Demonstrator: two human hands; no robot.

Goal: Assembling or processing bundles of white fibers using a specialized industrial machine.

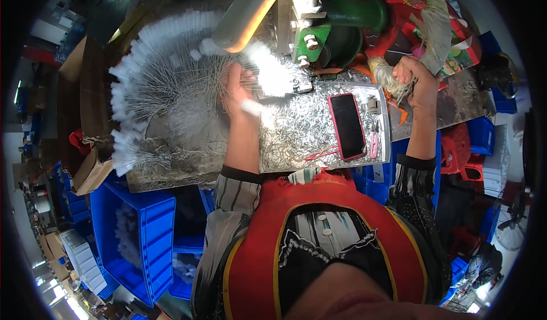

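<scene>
The big pile of white brushes lies on the far left of the table, with its wire stems turned mostly toward the left hand. For good work, in my judgement, it is better to take one stem at a time and draw it out straight, because crossed wires can catch and bend. To the right stands the green machine; the fingers should be well apart from its metal parts whenever the lever moves. This lever, thickly wrapped, is on the far right, and the right hand is clenched around its lower end; a steady, gentle force seems best. The left hand is at the right edge of the pile, with fingers among the stems, so I cannot tell if it grasps one. One loose white tuft is just beside its palm.

About materials: the brush heads are soft, fluffy and short like cylinders, while the stems are thin, stiff and grey. The near-left blue bin is smooth, ribbed plastic. The silver sheet is crinkled and shiny. The lamp is a long, rounded bar. The phone is a flat rectangle with pink edge; the small snips are slim and pink.
</scene>
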